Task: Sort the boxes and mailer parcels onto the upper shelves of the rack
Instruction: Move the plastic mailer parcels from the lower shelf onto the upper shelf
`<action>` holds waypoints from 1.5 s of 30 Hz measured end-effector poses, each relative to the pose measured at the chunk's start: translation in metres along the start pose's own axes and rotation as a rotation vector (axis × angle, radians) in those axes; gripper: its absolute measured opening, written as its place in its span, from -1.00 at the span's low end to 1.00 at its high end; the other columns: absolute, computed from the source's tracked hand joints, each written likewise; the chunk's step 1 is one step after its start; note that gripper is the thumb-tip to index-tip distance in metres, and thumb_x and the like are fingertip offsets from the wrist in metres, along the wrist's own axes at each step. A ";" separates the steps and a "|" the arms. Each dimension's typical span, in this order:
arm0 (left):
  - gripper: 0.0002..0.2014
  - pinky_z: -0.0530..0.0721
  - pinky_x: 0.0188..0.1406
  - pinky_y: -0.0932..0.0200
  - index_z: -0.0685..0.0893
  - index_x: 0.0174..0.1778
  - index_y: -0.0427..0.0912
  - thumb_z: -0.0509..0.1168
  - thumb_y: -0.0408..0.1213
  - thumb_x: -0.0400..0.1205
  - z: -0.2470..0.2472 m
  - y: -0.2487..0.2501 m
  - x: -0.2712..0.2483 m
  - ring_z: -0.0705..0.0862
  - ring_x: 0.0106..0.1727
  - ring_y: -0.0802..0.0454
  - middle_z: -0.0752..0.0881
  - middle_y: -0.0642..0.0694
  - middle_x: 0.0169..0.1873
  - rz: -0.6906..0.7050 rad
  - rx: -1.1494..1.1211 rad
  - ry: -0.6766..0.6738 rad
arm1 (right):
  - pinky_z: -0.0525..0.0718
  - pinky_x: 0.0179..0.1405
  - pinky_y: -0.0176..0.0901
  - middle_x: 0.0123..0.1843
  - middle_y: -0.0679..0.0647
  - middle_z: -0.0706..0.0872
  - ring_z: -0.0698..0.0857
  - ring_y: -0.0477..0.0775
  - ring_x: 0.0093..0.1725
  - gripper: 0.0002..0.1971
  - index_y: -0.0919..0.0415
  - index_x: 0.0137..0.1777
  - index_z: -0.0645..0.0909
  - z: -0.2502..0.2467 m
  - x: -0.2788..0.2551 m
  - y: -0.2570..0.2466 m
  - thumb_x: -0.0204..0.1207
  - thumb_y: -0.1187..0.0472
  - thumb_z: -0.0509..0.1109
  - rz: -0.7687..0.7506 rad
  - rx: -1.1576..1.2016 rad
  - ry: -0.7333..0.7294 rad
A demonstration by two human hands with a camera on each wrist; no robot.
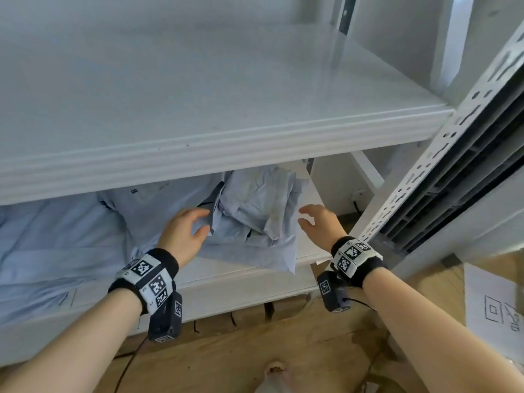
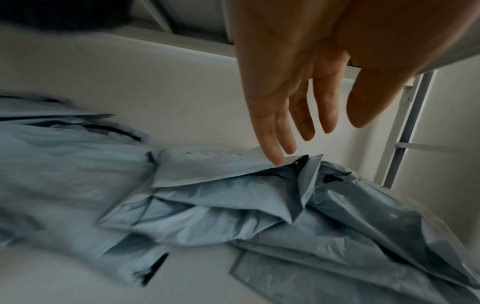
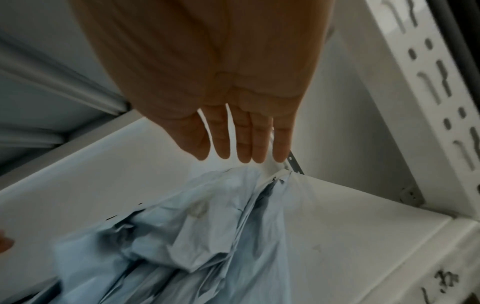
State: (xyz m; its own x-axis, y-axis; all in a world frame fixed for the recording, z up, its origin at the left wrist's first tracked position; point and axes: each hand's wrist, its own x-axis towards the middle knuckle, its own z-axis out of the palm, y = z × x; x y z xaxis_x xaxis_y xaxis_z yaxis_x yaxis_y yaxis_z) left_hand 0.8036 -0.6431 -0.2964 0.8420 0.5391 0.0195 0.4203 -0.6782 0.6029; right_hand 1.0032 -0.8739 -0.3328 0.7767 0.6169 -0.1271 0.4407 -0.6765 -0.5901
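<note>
A crumpled pile of pale blue mailer parcels (image 1: 255, 211) lies on the lower shelf (image 1: 241, 282) of the white rack, and more flat blue mailers (image 1: 56, 245) spread to its left. My left hand (image 1: 188, 231) hovers open at the pile's left side, fingers spread just above a mailer's edge (image 2: 233, 168). My right hand (image 1: 317, 222) is open at the pile's right side, fingers straight above the mailers (image 3: 207, 222), holding nothing. The upper shelf (image 1: 198, 89) above is bare. No boxes are in view.
The upper shelf's thick front lip (image 1: 198, 160) overhangs the mailers. A perforated white upright (image 1: 442, 143) stands at the right. A white sheet with drawn symbols (image 1: 493, 302) lies on the wooden floor (image 1: 283, 350) at the right.
</note>
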 end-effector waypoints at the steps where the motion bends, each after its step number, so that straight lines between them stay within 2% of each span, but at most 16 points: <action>1: -0.63 0.45 0.33 0.08 0.61 0.35 -0.31 0.33 -0.43 0.60 0.004 0.006 0.012 0.58 0.33 -0.21 0.62 -0.28 0.31 0.024 0.017 0.011 | 0.49 0.38 -0.08 0.45 0.16 0.57 0.58 0.17 0.37 -0.64 0.21 0.42 0.56 0.001 0.011 0.005 0.67 0.15 0.29 0.019 0.012 -0.012; 5: -0.56 0.38 0.32 0.21 0.54 0.42 -0.34 0.34 -0.42 0.60 0.025 0.025 0.048 0.54 0.38 -0.22 0.59 -0.28 0.37 0.053 0.028 0.038 | 0.50 0.26 -0.17 0.42 0.11 0.59 0.60 0.12 0.33 -0.64 0.15 0.33 0.63 0.015 0.043 0.020 0.64 -0.01 0.32 0.054 0.070 -0.064; 7: -0.53 0.44 0.37 0.10 0.48 0.48 -0.32 0.32 -0.38 0.62 0.035 0.028 0.058 0.53 0.40 -0.22 0.59 -0.27 0.39 0.013 0.030 -0.011 | 0.48 0.19 -0.19 0.34 0.09 0.63 0.61 0.11 0.28 -0.64 0.11 0.19 0.70 0.024 0.052 0.025 0.58 -0.12 0.36 0.057 0.084 -0.104; 10: -0.58 0.41 0.04 0.30 0.52 0.43 -0.31 0.30 -0.36 0.63 0.047 0.026 0.063 0.60 0.27 -0.20 0.66 -0.26 0.26 -0.015 0.020 -0.030 | 0.48 0.25 -0.11 0.24 0.10 0.63 0.58 0.13 0.26 -0.64 0.10 -0.05 0.75 0.037 0.060 0.028 0.48 -0.19 0.41 0.029 0.062 -0.147; 12: -0.64 0.34 -0.11 0.35 0.57 0.35 -0.28 0.30 -0.36 0.62 0.051 0.026 0.064 0.62 0.22 -0.18 0.68 -0.21 0.20 -0.033 0.017 -0.022 | 0.43 0.27 -0.14 0.25 0.11 0.61 0.54 0.16 0.29 -0.69 0.14 -0.14 0.75 0.046 0.061 0.028 0.49 -0.12 0.42 0.017 0.040 -0.144; 16: -0.57 0.43 0.06 0.25 0.52 0.42 -0.23 0.32 -0.33 0.61 0.056 0.027 0.068 0.62 0.23 -0.12 0.67 -0.13 0.23 -0.098 0.004 -0.017 | 0.49 0.24 -0.12 0.21 0.17 0.63 0.58 0.22 0.21 -0.83 0.26 -0.13 0.72 0.054 0.059 0.025 0.53 0.14 0.41 0.028 0.105 -0.083; 20: -0.59 0.45 0.24 0.08 0.58 0.36 -0.24 0.35 -0.31 0.58 0.060 0.029 0.071 0.55 0.29 -0.23 0.64 -0.25 0.24 -0.061 0.038 0.082 | 0.49 -0.01 -0.19 0.07 0.15 0.66 0.64 0.16 0.02 -0.85 0.32 -0.01 0.67 0.043 0.049 0.030 0.50 0.26 0.39 0.071 0.312 0.038; 22: -0.58 0.40 0.37 -0.03 0.60 0.37 -0.24 0.37 -0.24 0.58 0.065 0.028 0.071 0.48 0.34 -0.26 0.58 -0.26 0.30 -0.068 0.062 0.127 | 0.56 -0.11 -0.07 -0.03 0.14 0.68 0.66 0.20 -0.04 -0.91 0.16 -0.11 0.62 0.035 0.039 0.034 0.45 0.18 0.36 0.113 0.506 0.066; 25: -0.59 0.40 0.38 0.04 0.61 0.36 -0.23 0.35 -0.16 0.61 0.072 0.031 0.070 0.47 0.36 -0.19 0.56 -0.22 0.32 -0.039 0.029 0.159 | 0.70 -0.11 0.25 -0.10 0.30 0.72 0.71 0.37 -0.05 -0.92 0.08 -0.27 0.59 0.024 0.024 0.043 0.34 0.13 0.28 0.152 0.713 0.053; 28: -0.53 0.55 0.25 0.15 0.55 0.42 -0.22 0.28 -0.05 0.66 0.081 0.042 0.070 0.63 0.28 -0.07 0.64 -0.17 0.28 -0.117 -0.140 0.019 | 0.72 -0.10 0.26 -0.12 0.17 0.77 0.75 0.27 -0.06 -0.90 0.06 -0.24 0.62 0.020 0.017 0.053 0.34 0.15 0.27 0.148 0.731 0.004; 30: -0.37 0.55 0.33 0.00 0.49 0.46 -0.24 0.19 0.18 0.64 0.088 0.049 0.075 0.61 0.32 -0.11 0.62 -0.19 0.34 -0.257 -0.192 -0.162 | 0.75 -0.13 0.07 -0.12 0.08 0.80 0.76 0.12 -0.07 -0.82 0.00 -0.12 0.67 0.022 0.015 0.057 0.34 0.17 0.27 0.134 0.736 -0.037; 33: -0.24 0.63 0.21 -0.06 0.58 0.35 -0.23 0.11 0.39 0.55 0.097 0.052 0.088 0.68 0.14 -0.11 0.70 -0.15 0.13 -0.492 -0.322 -0.341 | 0.61 -0.22 -0.10 -0.12 0.33 0.70 0.66 0.07 -0.18 -0.78 -0.15 -0.12 0.64 0.024 0.013 0.065 0.32 0.17 0.27 0.107 0.706 -0.072; 36: -0.48 0.72 0.16 -0.09 0.68 0.20 -0.23 0.37 0.15 0.54 0.103 0.044 0.097 0.76 0.07 -0.15 0.77 -0.22 0.10 -0.719 -0.629 -0.385 | 0.72 -0.14 -0.01 -0.02 0.28 0.72 0.71 0.19 -0.04 -0.60 0.09 0.22 0.64 0.026 0.011 0.075 0.35 0.16 0.27 0.126 0.710 -0.126; 39: -0.67 0.73 -0.26 0.19 0.71 0.05 -0.20 0.52 -0.11 0.47 0.106 0.039 0.094 0.78 -0.11 -0.01 0.80 -0.18 0.04 -0.764 -0.655 -0.387 | 0.71 0.14 0.26 0.11 0.41 0.68 0.69 0.33 0.11 -0.59 0.16 0.38 0.57 0.028 0.010 0.080 0.52 0.27 0.30 0.121 0.669 -0.177; 42: -0.59 0.72 0.01 0.08 0.71 0.16 -0.28 0.54 -0.19 0.43 0.103 0.038 0.092 0.76 0.09 -0.13 0.79 -0.22 0.10 -0.762 -0.758 -0.399 | 0.72 0.15 0.20 0.06 0.23 0.74 0.70 0.27 0.10 -0.75 0.17 0.18 0.62 0.024 0.011 0.078 0.51 0.28 0.31 0.141 0.703 -0.170; 45: -0.58 0.73 -0.06 0.11 0.69 0.19 -0.28 0.52 -0.26 0.42 0.092 0.042 0.087 0.78 0.08 -0.12 0.80 -0.20 0.09 -0.705 -0.873 -0.442 | 0.78 -0.02 -0.02 0.13 0.05 0.72 0.72 0.18 0.11 -0.82 0.18 -0.08 0.54 0.018 0.013 0.071 0.36 0.13 0.36 0.212 0.934 -0.102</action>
State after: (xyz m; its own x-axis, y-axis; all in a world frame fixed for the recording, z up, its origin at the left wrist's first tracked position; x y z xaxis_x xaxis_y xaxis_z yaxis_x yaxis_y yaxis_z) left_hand 0.9258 -0.6712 -0.3427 0.6343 0.3213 -0.7032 0.6077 0.3551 0.7104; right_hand 1.0369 -0.9070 -0.3907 0.7370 0.5803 -0.3465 -0.2742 -0.2120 -0.9380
